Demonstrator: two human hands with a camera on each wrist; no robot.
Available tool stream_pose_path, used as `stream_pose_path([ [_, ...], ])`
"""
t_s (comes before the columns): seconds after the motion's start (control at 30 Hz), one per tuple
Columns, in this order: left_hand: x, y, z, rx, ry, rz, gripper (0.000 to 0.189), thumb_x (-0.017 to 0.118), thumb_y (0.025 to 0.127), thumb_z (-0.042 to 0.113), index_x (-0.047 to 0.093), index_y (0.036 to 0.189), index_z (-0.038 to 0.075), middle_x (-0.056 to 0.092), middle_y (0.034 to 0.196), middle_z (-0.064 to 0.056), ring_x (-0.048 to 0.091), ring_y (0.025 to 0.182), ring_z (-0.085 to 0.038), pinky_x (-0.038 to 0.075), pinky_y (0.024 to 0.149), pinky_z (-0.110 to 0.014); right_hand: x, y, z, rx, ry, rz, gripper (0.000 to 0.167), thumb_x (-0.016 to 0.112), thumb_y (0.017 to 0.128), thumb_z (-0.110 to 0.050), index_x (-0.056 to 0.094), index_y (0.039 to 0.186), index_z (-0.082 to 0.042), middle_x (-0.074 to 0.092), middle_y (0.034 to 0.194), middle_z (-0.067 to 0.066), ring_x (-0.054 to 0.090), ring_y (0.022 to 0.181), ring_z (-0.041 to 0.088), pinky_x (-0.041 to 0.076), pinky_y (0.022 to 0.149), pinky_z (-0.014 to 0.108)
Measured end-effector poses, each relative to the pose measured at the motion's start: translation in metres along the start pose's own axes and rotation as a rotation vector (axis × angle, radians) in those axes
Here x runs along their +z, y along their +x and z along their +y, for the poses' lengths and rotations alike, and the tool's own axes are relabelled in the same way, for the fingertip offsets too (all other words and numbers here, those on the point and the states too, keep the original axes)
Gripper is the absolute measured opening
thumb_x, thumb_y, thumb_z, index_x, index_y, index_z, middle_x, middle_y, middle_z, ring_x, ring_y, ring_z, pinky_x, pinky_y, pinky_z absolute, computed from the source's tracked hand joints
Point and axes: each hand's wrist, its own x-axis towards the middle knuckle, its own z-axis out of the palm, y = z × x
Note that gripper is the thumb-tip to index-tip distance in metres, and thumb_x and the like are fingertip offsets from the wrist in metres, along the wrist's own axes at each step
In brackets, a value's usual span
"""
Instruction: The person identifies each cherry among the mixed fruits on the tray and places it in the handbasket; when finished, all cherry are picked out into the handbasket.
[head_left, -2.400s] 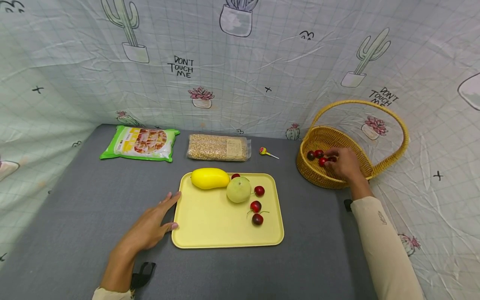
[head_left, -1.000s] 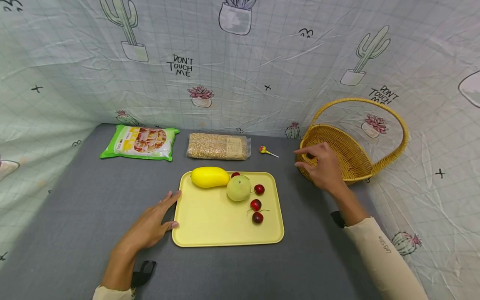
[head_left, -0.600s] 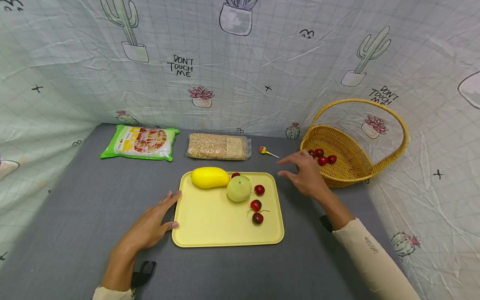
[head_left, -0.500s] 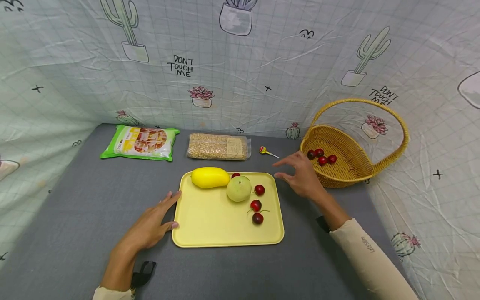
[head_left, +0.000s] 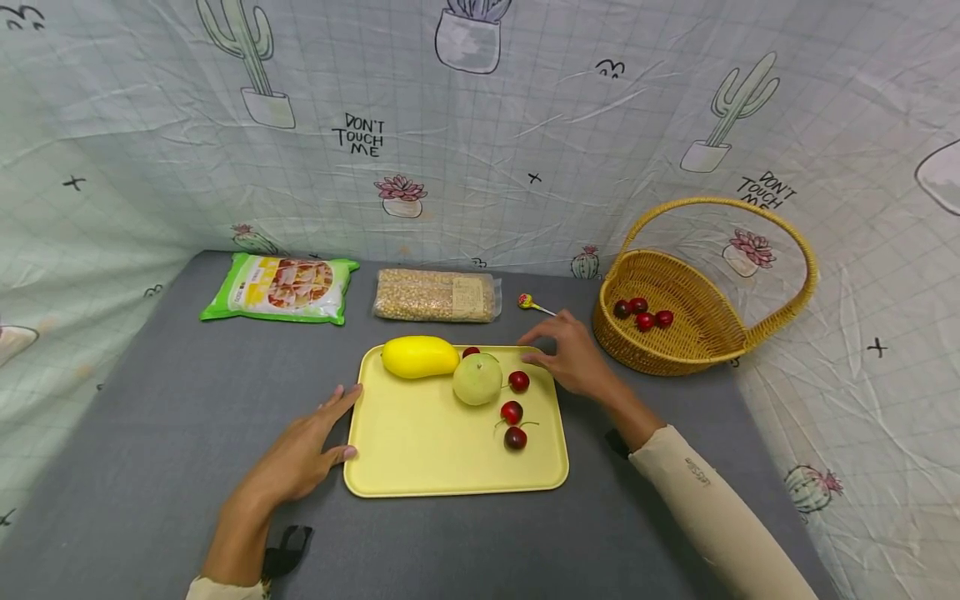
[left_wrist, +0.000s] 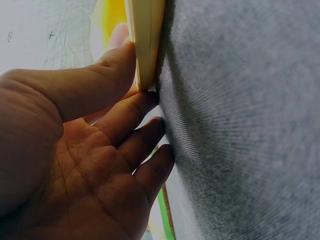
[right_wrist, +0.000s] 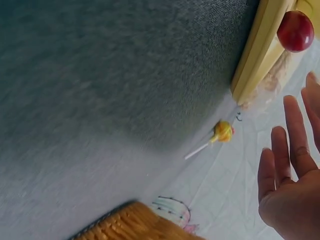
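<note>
My left hand [head_left: 300,454] rests against the left edge of a yellow tray [head_left: 420,467], its fingers extended and thumb at the rim. The left wrist view shows the thumb over the tray's edge [left_wrist: 142,45] and the other fingertips near the cloth. My right hand [head_left: 566,350] hovers over the tray's back right corner with nothing in it, thumb and index finger apart. Just left of it lie a cherry [head_left: 518,382] and a pale green round fruit [head_left: 477,380]. Two more cherries [head_left: 512,412] sit toward the front. A yellow mango [head_left: 420,357] lies at the back left.
A wicker basket [head_left: 637,354] with several cherries [head_left: 644,322] stands at the right. Behind the tray lie a lollipop [head_left: 526,301], a clear bag of grains [head_left: 420,293] and a green food bag [head_left: 288,287]. Another cherry [head_left: 471,352] is partly hidden behind the green fruit.
My right hand has left the basket, where it was among the cherries, and moved left to the tray's back right corner. The cherries stay in the basket. My left hand has not moved.
</note>
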Motion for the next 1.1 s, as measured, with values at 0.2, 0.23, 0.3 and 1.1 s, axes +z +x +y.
stream_pose_path([
  [0.2, 0.0, 0.001, -0.001, 0.005, 0.001, -0.001, 0.089, 0.079, 0.094, 0.006, 0.03, 0.168, 0.008, 0.026, 0.17, -0.034, 0.031, 0.153, -0.059, 0.032, 0.12, -0.075, 0.009, 0.012, 0.0, -0.009, 0.004, -0.053, 0.016, 0.088, 0.088, -0.017, 0.085, 0.104, -0.015, 0.081, 0.108, 0.004, 0.06, 0.112, 0.03, 0.044, 0.103, 0.053],
  [0.23, 0.0, 0.0, -0.001, 0.007, 0.002, -0.001, 0.089, 0.079, 0.094, 0.007, 0.03, 0.168, 0.008, 0.027, 0.17, -0.034, 0.032, 0.153, -0.059, 0.032, 0.119, -0.075, 0.01, 0.014, 0.0, 0.0, 0.005, -0.068, 0.015, 0.088, 0.088, -0.017, 0.085, 0.103, -0.015, 0.081, 0.11, 0.004, 0.06, 0.114, 0.029, 0.043, 0.107, 0.055],
  [0.3, 0.0, 0.0, -0.001, 0.009, 0.003, 0.0, 0.089, 0.079, 0.094, 0.007, 0.03, 0.168, 0.008, 0.027, 0.17, -0.034, 0.032, 0.153, -0.059, 0.032, 0.119, -0.075, 0.014, 0.018, 0.0, 0.01, 0.001, -0.095, 0.014, 0.088, 0.089, -0.017, 0.085, 0.102, -0.015, 0.081, 0.113, 0.005, 0.061, 0.117, 0.03, 0.038, 0.117, 0.059],
  [1.1, 0.0, 0.0, 0.001, 0.001, 0.014, 0.002, 0.089, 0.079, 0.094, 0.007, 0.031, 0.169, 0.01, 0.028, 0.17, -0.032, 0.032, 0.154, -0.056, 0.032, 0.121, -0.074, 0.034, 0.036, 0.001, 0.038, -0.075, -0.144, 0.006, 0.089, 0.089, -0.022, 0.084, 0.086, -0.019, 0.079, 0.12, 0.007, 0.059, 0.117, 0.031, 0.042, 0.111, 0.061],
])
